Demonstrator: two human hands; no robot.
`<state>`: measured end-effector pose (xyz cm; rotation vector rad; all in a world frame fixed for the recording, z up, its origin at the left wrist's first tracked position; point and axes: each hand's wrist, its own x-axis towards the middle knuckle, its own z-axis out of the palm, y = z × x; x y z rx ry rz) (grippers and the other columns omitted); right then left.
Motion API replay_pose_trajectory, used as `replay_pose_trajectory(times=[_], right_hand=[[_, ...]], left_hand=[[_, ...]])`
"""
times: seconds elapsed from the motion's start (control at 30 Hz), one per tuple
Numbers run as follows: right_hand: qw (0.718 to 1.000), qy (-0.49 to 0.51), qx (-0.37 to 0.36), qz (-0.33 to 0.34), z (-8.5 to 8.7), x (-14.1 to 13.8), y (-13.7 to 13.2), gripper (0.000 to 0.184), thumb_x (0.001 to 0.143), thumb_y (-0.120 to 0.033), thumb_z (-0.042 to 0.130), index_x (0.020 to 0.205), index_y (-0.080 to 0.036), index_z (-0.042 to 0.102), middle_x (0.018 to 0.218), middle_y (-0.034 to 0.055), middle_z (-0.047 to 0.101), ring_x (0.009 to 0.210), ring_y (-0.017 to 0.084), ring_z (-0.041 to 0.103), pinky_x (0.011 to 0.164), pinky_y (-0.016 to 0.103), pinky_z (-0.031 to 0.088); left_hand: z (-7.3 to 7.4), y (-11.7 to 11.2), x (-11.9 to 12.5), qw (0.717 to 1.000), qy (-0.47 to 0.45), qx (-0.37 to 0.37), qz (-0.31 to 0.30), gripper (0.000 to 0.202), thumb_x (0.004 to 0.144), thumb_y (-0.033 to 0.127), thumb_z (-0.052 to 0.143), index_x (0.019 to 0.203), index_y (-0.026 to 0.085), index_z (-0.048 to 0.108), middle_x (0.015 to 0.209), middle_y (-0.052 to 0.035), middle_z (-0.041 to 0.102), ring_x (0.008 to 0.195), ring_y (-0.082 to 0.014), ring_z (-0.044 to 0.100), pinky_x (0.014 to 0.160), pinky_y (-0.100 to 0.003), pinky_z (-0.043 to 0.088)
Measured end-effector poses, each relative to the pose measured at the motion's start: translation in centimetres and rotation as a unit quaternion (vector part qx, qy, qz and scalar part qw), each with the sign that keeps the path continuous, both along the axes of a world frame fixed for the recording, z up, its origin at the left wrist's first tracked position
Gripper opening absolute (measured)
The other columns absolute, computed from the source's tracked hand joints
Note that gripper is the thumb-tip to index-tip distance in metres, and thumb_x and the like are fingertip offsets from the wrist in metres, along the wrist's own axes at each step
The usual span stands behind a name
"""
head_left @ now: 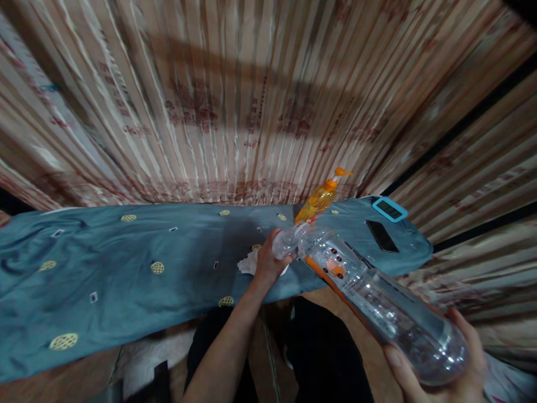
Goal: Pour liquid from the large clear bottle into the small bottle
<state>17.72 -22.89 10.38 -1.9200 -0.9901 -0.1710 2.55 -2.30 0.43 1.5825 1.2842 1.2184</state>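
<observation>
My right hand (444,364) is wrapped around the base of a large clear plastic bottle (377,296), which carries an orange cartoon print. The bottle lies tilted in the air, its narrow end pointing up and left. There, my left hand (271,254) grips a small clear plastic cup (286,242), which meets the bottle's mouth; whether they are joined I cannot tell. Beneath the left hand a crumpled white tissue (248,263) rests on the cloth. Just behind the bottle's neck stands an amber pump bottle (318,201) with an orange pump top.
A blue-green patterned cloth (126,263) covers the long narrow surface in front of me. Toward its right end lie a dark phone (381,236) and a blue-framed device (390,209). Pleated curtains (235,101) hang behind and to the right, with dark poles at the right.
</observation>
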Motion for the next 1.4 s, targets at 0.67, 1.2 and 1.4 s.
replay_pose_trajectory(times=[0.67, 1.2, 1.4], right_hand=[[0.999, -0.038, 0.003, 0.019, -0.4, 0.6, 0.3, 0.108, 0.072, -0.079, 0.062, 0.154, -0.014, 0.034, 0.142, 0.0189, 0.051, 0.122, 0.041, 0.054, 0.108, 0.067, 0.036], [1.000, 0.009, 0.018, 0.022, 0.4, -0.6, 1.2, 0.113, 0.069, -0.082, 0.063, 0.153, -0.012, 0.034, 0.153, 0.0220, 0.041, 0.139, 0.046, 0.039, 0.115, 0.068, 0.026], [1.000, 0.009, 0.012, 0.024, 0.7, -0.9, 1.7, 0.111, 0.071, -0.081, 0.062, 0.153, -0.012, 0.035, 0.147, 0.0211, 0.046, 0.131, 0.043, 0.047, 0.113, 0.067, 0.030]], left_hand=[[-0.4, 0.2, 0.0, 0.999, -0.004, 0.034, 0.016, 0.076, 0.064, 0.024, 0.084, 0.133, 0.021, 0.053, 0.123, -0.0093, 0.070, 0.111, -0.0300, 0.069, 0.100, -0.046, 0.055], [-0.4, 0.0, -0.1, 0.997, -0.042, 0.054, 0.033, 0.070, 0.067, 0.029, 0.081, 0.131, 0.020, 0.053, 0.133, -0.0117, 0.066, 0.122, -0.0304, 0.064, 0.107, -0.047, 0.051], [-0.1, -0.2, -0.3, 0.996, -0.042, 0.075, 0.027, 0.068, 0.071, 0.033, 0.079, 0.133, 0.021, 0.052, 0.136, -0.0124, 0.063, 0.126, -0.0311, 0.061, 0.110, -0.049, 0.048]])
